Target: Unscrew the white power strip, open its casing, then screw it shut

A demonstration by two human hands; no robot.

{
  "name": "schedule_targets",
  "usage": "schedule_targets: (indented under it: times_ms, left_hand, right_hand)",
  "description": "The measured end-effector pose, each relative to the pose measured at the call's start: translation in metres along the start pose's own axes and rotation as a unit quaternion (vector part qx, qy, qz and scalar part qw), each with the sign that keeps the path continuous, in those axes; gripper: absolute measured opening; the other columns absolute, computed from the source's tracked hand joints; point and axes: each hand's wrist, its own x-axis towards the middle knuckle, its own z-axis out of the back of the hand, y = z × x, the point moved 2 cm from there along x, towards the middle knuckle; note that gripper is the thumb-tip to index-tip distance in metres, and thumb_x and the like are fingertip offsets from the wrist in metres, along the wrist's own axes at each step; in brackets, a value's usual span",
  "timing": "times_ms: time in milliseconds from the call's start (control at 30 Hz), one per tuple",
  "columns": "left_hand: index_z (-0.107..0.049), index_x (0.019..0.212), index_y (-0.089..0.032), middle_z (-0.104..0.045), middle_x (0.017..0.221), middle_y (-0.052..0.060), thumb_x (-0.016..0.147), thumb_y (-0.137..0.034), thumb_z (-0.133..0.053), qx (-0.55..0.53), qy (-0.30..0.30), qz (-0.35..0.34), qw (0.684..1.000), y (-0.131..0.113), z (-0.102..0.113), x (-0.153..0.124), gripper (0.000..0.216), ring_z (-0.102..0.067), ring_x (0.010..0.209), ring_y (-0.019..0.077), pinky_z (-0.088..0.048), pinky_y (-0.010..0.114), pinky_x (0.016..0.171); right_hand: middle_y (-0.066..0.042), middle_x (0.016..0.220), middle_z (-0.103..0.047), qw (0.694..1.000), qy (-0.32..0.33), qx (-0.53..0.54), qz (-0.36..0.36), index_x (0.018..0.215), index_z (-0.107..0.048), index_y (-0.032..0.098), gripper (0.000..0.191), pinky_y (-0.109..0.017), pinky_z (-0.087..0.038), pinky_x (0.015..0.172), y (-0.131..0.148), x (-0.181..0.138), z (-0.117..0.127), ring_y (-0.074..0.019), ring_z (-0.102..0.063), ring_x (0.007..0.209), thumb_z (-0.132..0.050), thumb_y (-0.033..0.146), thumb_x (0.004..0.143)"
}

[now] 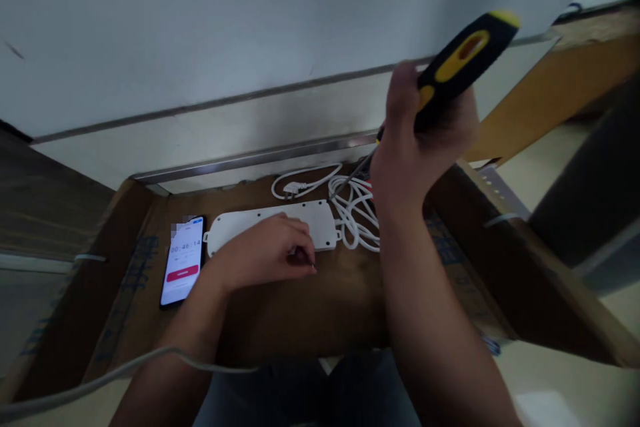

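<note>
My right hand point(425, 127) is wrapped round a screwdriver point(475, 57) with a black and yellow handle. Its thin shaft slants down and left toward the coiled white cord point(357, 213). A white power strip point(240, 221) lies on the cardboard with small dark holes along its edges. Across the front of the strip rests my left hand point(275, 247), fingers curled and thumb and fingertip pinched together. A tiny pale speck shows at those fingertips, too small to name. The cord's plug point(295, 188) lies behind the strip.
A phone point(183, 263) with a lit timer screen lies left of the strip. Raised cardboard sides point(540, 273) border the work surface, and a pale panel point(250, 27) stands behind. A loose grey cable point(100, 380) crosses the lower left.
</note>
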Motion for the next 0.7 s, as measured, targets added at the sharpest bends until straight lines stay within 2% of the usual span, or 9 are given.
schedule_targets:
  times_ms: [100, 167, 333, 533, 700]
  left_hand:
    - [-0.077, 0.082, -0.023, -0.073, 0.081, -0.004, 0.086, -0.021, -0.075, 0.017, 0.085, -0.020, 0.996, -0.010, -0.017, 0.004, 0.004, -0.066, 0.079, 0.0130, -0.042, 0.034, 0.093]
    - [-0.077, 0.083, -0.023, -0.076, 0.084, -0.003, 0.087, -0.021, -0.073, 0.034, 0.111, -0.029, 0.993, -0.014, -0.028, 0.007, 0.005, -0.068, 0.081, 0.0143, -0.043, 0.033, 0.089]
    - [-0.072, 0.076, -0.021, -0.076, 0.080, -0.001, 0.087, -0.018, -0.066, 0.092, 0.105, 0.008, 0.990, -0.019, -0.037, 0.007, 0.013, -0.067, 0.075, 0.0168, -0.035, 0.032, 0.065]
    - [-0.068, 0.075, -0.021, -0.074, 0.081, -0.003, 0.087, -0.018, -0.067, 0.086, 0.102, 0.010, 0.991, -0.024, -0.036, 0.006, 0.012, -0.065, 0.075, 0.0155, -0.031, 0.030, 0.062]
    - [-0.070, 0.077, -0.023, -0.075, 0.082, -0.003, 0.085, -0.021, -0.071, 0.067, 0.100, 0.012, 0.993, -0.021, -0.038, 0.006, 0.008, -0.067, 0.077, 0.0160, -0.032, 0.031, 0.061]
  right_hand:
    - [0.001, 0.075, -0.052, 0.999, 0.042, 0.010, -0.002, 0.084, -0.060, 0.017, 0.034, -0.026, -0.047, 0.070, 0.010, -0.008, -0.002, -0.0088, -0.049, 0.071, -0.068, 0.050, 0.091]
    - [0.001, 0.075, -0.050, 0.997, 0.070, 0.021, -0.016, 0.087, -0.061, 0.016, 0.030, -0.026, -0.044, 0.069, 0.012, -0.011, -0.003, -0.0082, -0.046, 0.070, -0.069, 0.044, 0.092]
    - [0.002, 0.074, -0.046, 0.996, 0.088, 0.017, -0.020, 0.084, -0.058, 0.017, 0.030, -0.025, -0.043, 0.069, 0.011, -0.014, -0.003, -0.0078, -0.044, 0.070, -0.069, 0.044, 0.093]
    - [0.002, 0.073, -0.048, 0.991, 0.126, 0.010, -0.033, 0.084, -0.055, 0.019, 0.035, -0.027, -0.046, 0.070, 0.004, -0.017, -0.006, -0.0075, -0.045, 0.068, -0.068, 0.050, 0.093]
    - [0.000, 0.076, -0.052, 0.980, 0.195, 0.021, -0.040, 0.081, -0.056, 0.020, 0.042, -0.029, -0.042, 0.065, -0.006, -0.021, -0.010, -0.0099, -0.044, 0.068, -0.071, 0.058, 0.088]
